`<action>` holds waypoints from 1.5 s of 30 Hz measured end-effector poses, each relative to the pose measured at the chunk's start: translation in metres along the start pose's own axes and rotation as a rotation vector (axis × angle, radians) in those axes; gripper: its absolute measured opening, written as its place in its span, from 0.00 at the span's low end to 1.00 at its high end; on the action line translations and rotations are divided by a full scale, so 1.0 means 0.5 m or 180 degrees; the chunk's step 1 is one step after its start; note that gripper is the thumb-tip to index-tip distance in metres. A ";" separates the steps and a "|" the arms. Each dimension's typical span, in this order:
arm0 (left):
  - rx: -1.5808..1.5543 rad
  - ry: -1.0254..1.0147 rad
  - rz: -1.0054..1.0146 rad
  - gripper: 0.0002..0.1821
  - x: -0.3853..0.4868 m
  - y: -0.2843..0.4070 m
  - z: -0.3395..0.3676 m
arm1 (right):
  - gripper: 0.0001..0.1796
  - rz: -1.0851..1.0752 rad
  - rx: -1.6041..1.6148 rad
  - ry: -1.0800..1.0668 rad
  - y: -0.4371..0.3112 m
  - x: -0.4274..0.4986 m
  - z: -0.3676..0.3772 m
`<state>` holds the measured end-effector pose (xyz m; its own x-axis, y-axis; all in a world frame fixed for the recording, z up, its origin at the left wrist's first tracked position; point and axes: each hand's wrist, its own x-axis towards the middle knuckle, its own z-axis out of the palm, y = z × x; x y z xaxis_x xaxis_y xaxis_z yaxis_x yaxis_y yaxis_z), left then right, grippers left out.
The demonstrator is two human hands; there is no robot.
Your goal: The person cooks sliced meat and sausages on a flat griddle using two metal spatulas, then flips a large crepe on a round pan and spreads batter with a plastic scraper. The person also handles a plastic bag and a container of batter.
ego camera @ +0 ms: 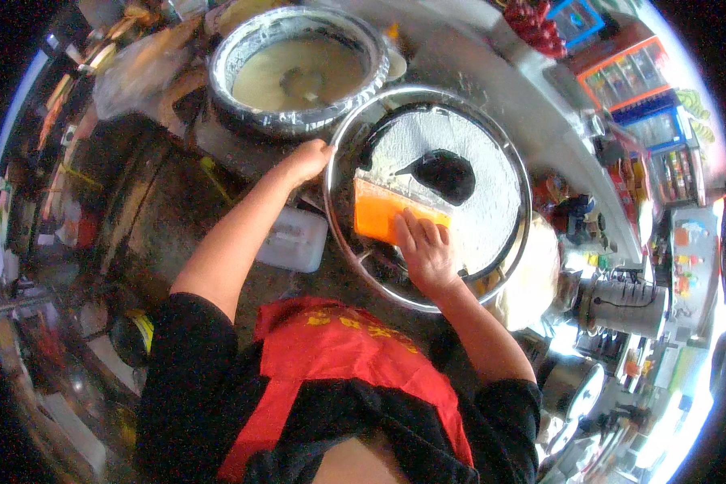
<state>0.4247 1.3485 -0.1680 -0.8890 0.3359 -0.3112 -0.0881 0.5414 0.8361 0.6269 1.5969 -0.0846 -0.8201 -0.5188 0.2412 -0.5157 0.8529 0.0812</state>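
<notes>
In the head view, a round black griddle plate [444, 175] inside a shiny metal ring [526, 199] bears a thin layer of pale batter [490, 181], with a dark bare patch near its middle. My right hand [426, 248] grips an orange plastic scraper [375, 212], whose pale edge lies against the left part of the plate. At the ring's left rim, my left hand [316, 160] is closed on the metal edge. Behind, to the left, stands a large round pot [218, 72] with thick pale batter [266, 75] in it.
A translucent plastic box [293, 239] lies left of the ring, below my left forearm. A filled plastic bag [532, 278] is close to the ring's right side. Clear plastic bags [139, 78] are at the upper left. Farther right are a metal container [626, 305] and shelves with goods [629, 72].
</notes>
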 end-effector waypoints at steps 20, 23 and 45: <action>-0.1186 -0.0100 -0.0835 0.18 -0.179 0.005 0.075 | 0.25 0.1211 -0.0002 -0.0025 -0.058 -0.148 -0.052; -0.0411 0.0038 -0.0720 0.20 -0.230 0.009 0.102 | 0.28 0.1149 -0.0058 -0.0239 -0.071 -0.123 -0.037; -0.1713 -0.0421 -0.0795 0.19 -0.306 0.014 0.147 | 0.26 0.1904 -0.0275 0.0038 -0.107 -0.227 -0.071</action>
<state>0.5930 1.3579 -0.1477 -0.7518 0.3604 -0.5522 -0.5325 0.1622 0.8308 0.7563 1.6119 -0.0820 -0.9585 0.0526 0.2801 0.0566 0.9984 0.0063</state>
